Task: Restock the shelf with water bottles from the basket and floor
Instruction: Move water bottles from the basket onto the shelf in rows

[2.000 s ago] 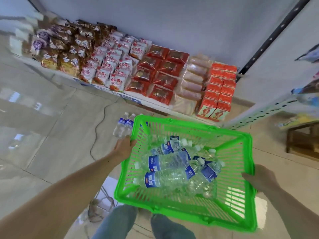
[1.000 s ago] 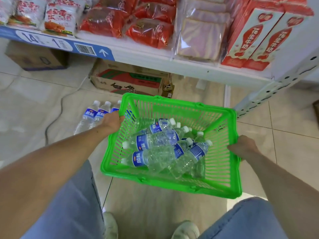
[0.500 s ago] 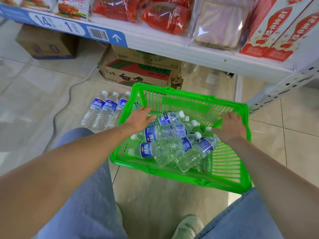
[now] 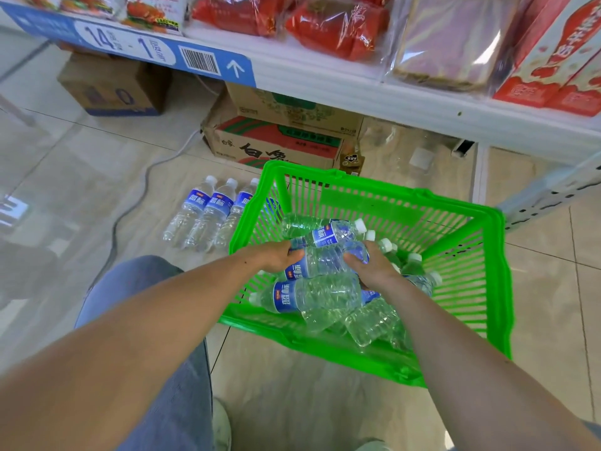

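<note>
- Green plastic basket sits on the tiled floor just in front of the shelf, close enough that I can work from a crouch without carrying bottles across the aisle.
- My left hand curls round the label end of the top bottle, and my right hand grips its other end, fingers wrapped over the clear body. Two hands, I think, because the pile is loose and slippery, and a grip at each end keeps this one from rolling back.
- The other bottles in the basket lie on their sides, heaped and crossing each other toward the near-left part; they were plainly tipped in, not packed.
- Three more bottles on the floor lie side by side, touching, just left of the basket wall; those come later, I reckon.
- The shelf above holds red snack packs and cartons; cardboard boxes sit under it. I can't see where the water's slot is.
</note>
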